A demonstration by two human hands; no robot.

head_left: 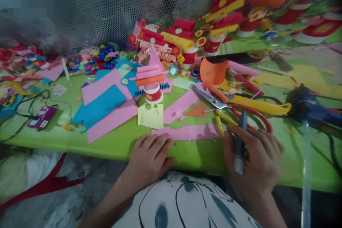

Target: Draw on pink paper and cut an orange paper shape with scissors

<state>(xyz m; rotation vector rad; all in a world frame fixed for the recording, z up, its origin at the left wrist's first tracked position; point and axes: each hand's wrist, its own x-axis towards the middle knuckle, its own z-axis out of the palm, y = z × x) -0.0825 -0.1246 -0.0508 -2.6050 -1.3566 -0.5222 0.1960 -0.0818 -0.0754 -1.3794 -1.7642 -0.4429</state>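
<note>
My left hand (152,155) lies palm down at the table's front edge, fingers outstretched, the tips touching the left end of a pink paper strip (189,133). In my right hand (258,151), a dark grey marker (241,139) is held nearly upright between thumb and fingers. Just beyond that hand lie scissors with red handles (213,100) and a yellow-handled tool (220,123). A small red and white paper cup (154,94), topped with pink and orange paper rolls, stands past my left hand. In front of it is a pale yellow paper piece (151,117) with holes cut out.
Several decorated cups (191,57) line the back by a perforated metal screen (114,3). Blue paper (100,105) and pink sheets lie left, near a purple box (42,117) and black cord. A dark blue glue gun (307,107) is at right. A red hanger (50,180) hangs below the edge.
</note>
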